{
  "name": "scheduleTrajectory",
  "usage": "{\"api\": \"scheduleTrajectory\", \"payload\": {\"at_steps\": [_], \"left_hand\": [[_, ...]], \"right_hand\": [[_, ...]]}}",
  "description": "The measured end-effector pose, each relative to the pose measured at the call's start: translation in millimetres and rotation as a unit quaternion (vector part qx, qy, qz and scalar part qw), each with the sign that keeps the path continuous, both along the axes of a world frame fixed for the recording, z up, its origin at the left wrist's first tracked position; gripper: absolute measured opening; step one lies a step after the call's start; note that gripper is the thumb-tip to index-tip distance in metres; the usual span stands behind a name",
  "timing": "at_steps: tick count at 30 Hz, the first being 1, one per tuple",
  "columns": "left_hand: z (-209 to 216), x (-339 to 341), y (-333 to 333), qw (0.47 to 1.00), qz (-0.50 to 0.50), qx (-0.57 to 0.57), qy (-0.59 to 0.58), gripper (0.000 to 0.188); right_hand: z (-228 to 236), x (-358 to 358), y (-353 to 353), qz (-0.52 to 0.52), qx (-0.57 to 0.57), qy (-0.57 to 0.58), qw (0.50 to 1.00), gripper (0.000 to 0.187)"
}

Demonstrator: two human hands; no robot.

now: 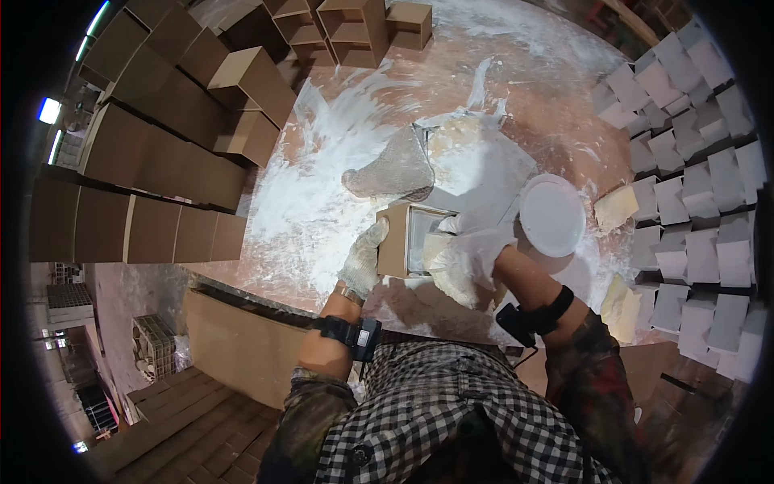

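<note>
My left hand [366, 256], in a whitish knit glove, grips the left side of a small brown box [393, 240]. The box's open side shows a pale, white-smeared inside. At its right edge is my right hand [477, 244], in a white-coated glove, its fingers curled over a cream-coloured pad [440, 252] that looks soft. Part of the pad is hidden by the hand, and its exact kind is unclear. Beyond the box lies a grey mesh cloth [397, 168]. Right of my right hand is a round white tub or lid [552, 215].
White powder or paste smears the reddish tabletop [310, 194]. Brown boxes [165, 161] are stacked along the left, with open ones [353, 32] at the far edge. Rows of pale grey-white boxes [685, 194] stand right. Cream foam-like pieces [616, 208] lie beside them.
</note>
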State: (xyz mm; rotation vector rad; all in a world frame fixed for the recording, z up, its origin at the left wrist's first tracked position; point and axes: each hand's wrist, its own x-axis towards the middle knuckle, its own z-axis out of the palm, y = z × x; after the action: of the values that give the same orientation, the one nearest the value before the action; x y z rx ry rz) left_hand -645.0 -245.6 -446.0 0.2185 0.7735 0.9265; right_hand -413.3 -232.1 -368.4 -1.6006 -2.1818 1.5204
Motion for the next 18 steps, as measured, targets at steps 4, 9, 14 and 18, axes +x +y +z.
{"api": "scheduleTrajectory", "payload": {"at_steps": [4,9,14,18], "left_hand": [[5.0,-1.0,0.3,0.999,-0.029,0.020,-0.002,0.049],[-1.9,-4.0,-4.9,0.997,0.001,-0.008,-0.080,0.048],[0.0,4.8,5.6,0.993,-0.016,-0.035,-0.108,0.045],[9.2,-4.3,10.8,0.991,-0.064,-0.066,-0.095,0.045]], "right_hand": [[-2.5,-28.6,3.7,-0.185,-0.252,0.257,0.914,0.026],[0.5,-37.9,5.6,0.016,-0.019,0.133,0.991,0.026],[20.6,-28.4,8.1,0.174,0.074,0.125,0.974,0.031],[58.1,-23.7,0.8,0.239,0.109,-0.145,0.954,0.036]]}}
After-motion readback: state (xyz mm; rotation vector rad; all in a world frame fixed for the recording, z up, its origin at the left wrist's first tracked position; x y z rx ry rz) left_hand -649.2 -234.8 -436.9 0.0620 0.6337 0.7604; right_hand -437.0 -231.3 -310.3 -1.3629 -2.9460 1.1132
